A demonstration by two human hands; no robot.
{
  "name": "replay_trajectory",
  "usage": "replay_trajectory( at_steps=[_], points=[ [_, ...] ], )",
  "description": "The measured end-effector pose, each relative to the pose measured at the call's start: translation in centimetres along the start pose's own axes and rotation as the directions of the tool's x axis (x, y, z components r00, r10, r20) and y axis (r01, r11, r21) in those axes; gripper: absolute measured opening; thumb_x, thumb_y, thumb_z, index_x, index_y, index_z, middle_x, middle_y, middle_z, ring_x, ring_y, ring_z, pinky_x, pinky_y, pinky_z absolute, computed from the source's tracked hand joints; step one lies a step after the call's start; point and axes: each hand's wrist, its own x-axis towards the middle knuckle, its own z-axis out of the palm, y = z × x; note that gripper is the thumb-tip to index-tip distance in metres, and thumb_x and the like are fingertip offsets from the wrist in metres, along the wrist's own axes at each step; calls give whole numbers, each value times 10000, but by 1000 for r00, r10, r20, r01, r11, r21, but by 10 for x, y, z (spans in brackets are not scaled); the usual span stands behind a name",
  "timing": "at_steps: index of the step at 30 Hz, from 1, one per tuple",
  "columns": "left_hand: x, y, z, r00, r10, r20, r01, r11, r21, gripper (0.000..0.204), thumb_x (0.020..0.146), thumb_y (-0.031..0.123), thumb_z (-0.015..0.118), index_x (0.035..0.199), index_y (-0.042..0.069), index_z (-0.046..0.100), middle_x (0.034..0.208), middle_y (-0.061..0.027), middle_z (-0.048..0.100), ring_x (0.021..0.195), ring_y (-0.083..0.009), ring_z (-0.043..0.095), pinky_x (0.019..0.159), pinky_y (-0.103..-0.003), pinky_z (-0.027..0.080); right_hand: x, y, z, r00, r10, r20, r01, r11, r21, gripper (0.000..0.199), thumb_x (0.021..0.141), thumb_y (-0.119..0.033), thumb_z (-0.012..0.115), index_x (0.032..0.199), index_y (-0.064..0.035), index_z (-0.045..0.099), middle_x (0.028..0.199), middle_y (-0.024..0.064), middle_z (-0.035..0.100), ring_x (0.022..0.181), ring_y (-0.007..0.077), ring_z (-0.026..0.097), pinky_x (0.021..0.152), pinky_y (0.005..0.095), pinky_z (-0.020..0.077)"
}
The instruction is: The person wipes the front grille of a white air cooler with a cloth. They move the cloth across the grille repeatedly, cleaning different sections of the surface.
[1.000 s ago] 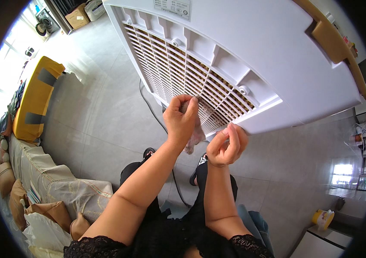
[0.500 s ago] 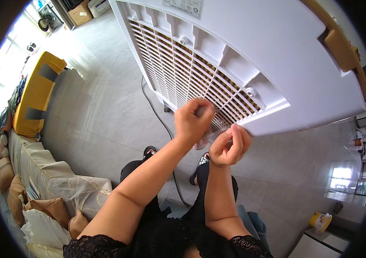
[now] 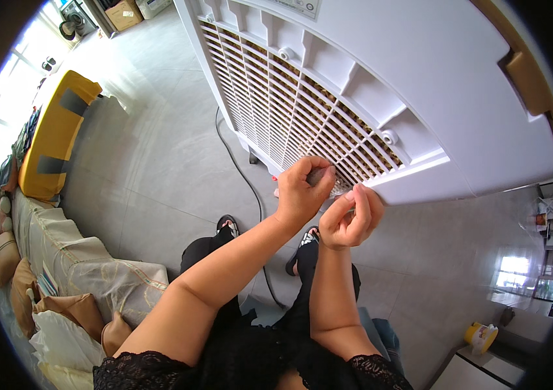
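Note:
A tall white appliance (image 3: pixel 445 84) with a slatted back grille (image 3: pixel 270 107) stands tilted across the view before me. Brown honeycomb-like material shows behind the slats. My left hand (image 3: pixel 301 195) is curled in a pinch near the grille's lower edge, with something greyish and crumpled partly visible inside its fingers. Close by on its right, my right hand (image 3: pixel 351 220) presses thumb and fingertips together under the appliance's lower edge; what it holds is too small to tell. Something shiny and see-through shows between the hands. A small pinkish and red bit peeks out left of my left hand.
A black cable (image 3: pixel 240 170) runs over the grey tiled floor (image 3: pixel 153 149) between my feet. At left stand a yellow-covered piece of furniture (image 3: pixel 52 140) and a cloth-draped sofa (image 3: pixel 88 250) with cushions. A yellow tub (image 3: pixel 481 338) sits on a cabinet at lower right.
My left hand has moved a little right and down, its fingers now turned toward the right hand. The right hand stays nearly in place. The appliance appears shifted slightly right in view.

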Motion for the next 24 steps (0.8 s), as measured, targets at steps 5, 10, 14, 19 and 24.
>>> replay_trajectory(
  at_steps=[5,10,14,19,24],
  points=[
    [23,4,-9,964,-155,-214,157,988,-7,104,806,92,699,831,-2,663,700,-86,668,629,-83,606,585,-248,499,-2,-1,-2,1000,26,17,-26,999,21,244,820,102,530,1031,32,630,944,124,589,788,216,593,669,283,523],
    [4,1,-4,992,-125,-32,127,989,74,128,782,111,724,833,8,666,697,-101,669,653,-116,638,622,-262,512,2,0,-1,1000,-6,0,6,1000,10,255,808,107,527,1027,28,633,950,126,589,785,216,592,668,284,523],
    [15,-4,-9,980,-172,-100,176,984,27,111,798,106,711,835,9,670,725,-114,688,651,-131,651,621,-273,522,-2,-2,0,999,38,7,-38,999,37,260,803,107,526,1023,23,635,954,126,587,784,215,591,664,282,523],
    [-7,-14,-10,983,-173,69,168,984,66,95,802,90,706,826,8,665,668,-72,659,611,-91,607,574,-259,493,4,0,-1,1000,-17,7,17,1000,5,257,808,103,525,1028,25,632,954,124,579,792,213,589,660,273,522],
    [12,-19,-10,942,-293,-161,279,954,-108,129,870,105,667,871,-23,647,675,6,610,571,-52,531,503,-220,439,-3,-1,-1,999,32,23,-33,999,31,267,805,103,523,1036,21,631,965,126,572,789,209,587,659,272,522]
  ],
)
